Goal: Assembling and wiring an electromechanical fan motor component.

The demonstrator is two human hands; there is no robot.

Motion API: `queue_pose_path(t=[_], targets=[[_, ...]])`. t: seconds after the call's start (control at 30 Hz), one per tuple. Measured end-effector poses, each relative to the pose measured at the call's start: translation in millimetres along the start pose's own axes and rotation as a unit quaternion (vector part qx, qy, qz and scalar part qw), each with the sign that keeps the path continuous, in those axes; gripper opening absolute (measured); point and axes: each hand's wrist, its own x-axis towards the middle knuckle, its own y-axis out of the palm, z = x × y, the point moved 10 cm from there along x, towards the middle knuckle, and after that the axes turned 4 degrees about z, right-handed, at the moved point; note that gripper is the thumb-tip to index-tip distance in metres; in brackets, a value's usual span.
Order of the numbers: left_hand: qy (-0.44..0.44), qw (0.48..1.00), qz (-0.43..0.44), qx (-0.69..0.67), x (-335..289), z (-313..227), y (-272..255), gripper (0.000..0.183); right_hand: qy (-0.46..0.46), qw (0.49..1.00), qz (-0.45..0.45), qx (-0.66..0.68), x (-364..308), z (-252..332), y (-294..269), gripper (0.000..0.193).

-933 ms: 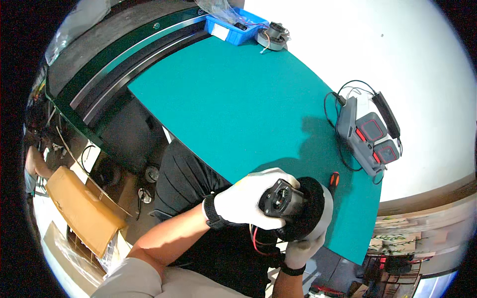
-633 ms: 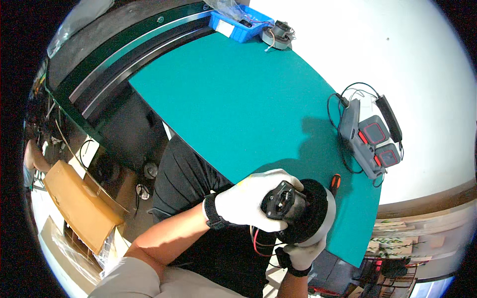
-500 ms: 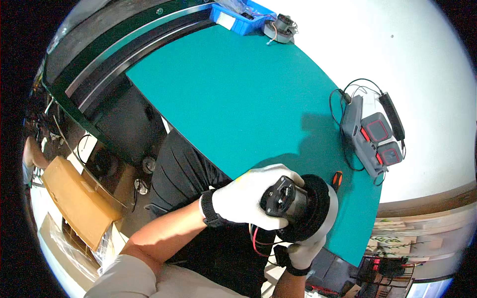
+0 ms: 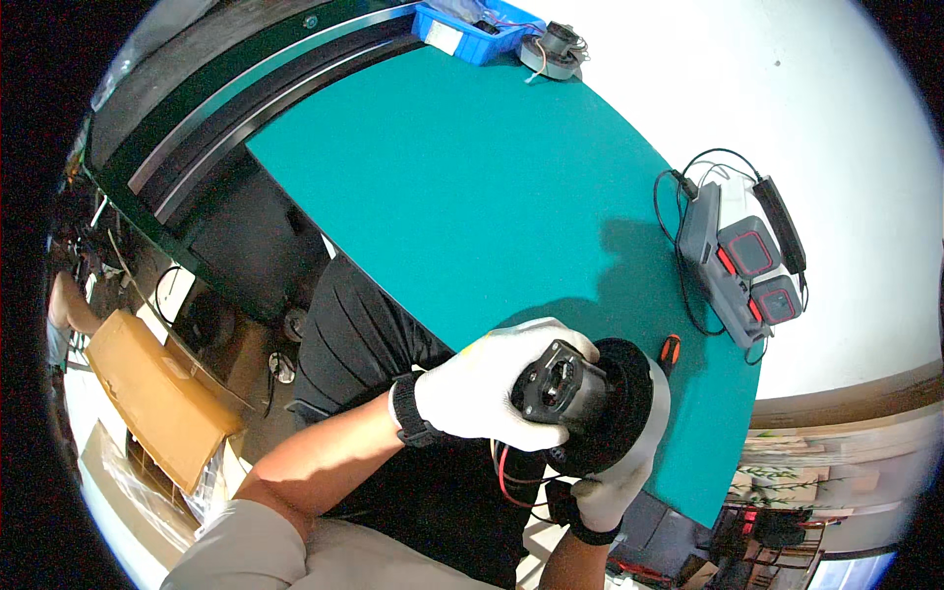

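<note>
Over the near edge of the green work mat I hold a black, motor-like round part (image 4: 624, 411) with a wide disc, a pale rim and a narrower stepped hub. My left hand (image 4: 482, 391), in a white glove, is wrapped round the hub with thumb and fingers on opposite sides. From below, my gloved right hand (image 4: 608, 495) grips the pale rim; some of its fingers are hidden behind the part. Thin red and dark wires (image 4: 504, 477) hang from the part beneath my left hand. Just beyond the disc lies an orange-and-black tool handle (image 4: 670, 352), its other end hidden.
A blue bin (image 4: 472, 39) stands at the mat's far edge, beside a similar round part with wires (image 4: 553, 54). Right of the mat (image 4: 442, 187) sits a grey charger-like device (image 4: 733, 261) with black cables. A cardboard box (image 4: 157, 393) is at the left, below mat level.
The part has tilted slightly in my hands, and its hub and my left hand sit a little higher in view. Both hands keep their hold.
</note>
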Motion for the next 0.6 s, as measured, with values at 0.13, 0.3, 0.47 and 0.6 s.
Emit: queue_pose_path(t=[0.13,0.3,0.47,0.6], targets=[[0.010,1.000,-0.003,-0.012,0.0,-0.5,0.1,0.074,-0.046,0.997,0.001,-0.061,-10.0,5.6,0.2,0.127],[0.019,1.000,-0.016,-0.004,0.1,-2.0,-0.5,0.074,-0.043,0.998,0.011,-0.039,-12.1,5.0,2.9,0.111],[0.012,1.000,-0.002,-0.018,-1.0,-0.7,1.8,0.074,-0.036,0.957,0.076,-0.277,3.1,11.1,7.5,0.123],[0.015,1.000,-0.005,-0.012,1.0,-1.4,1.1,0.074,-0.033,0.980,0.004,-0.197,0.0,12.6,-0.8,0.123]])
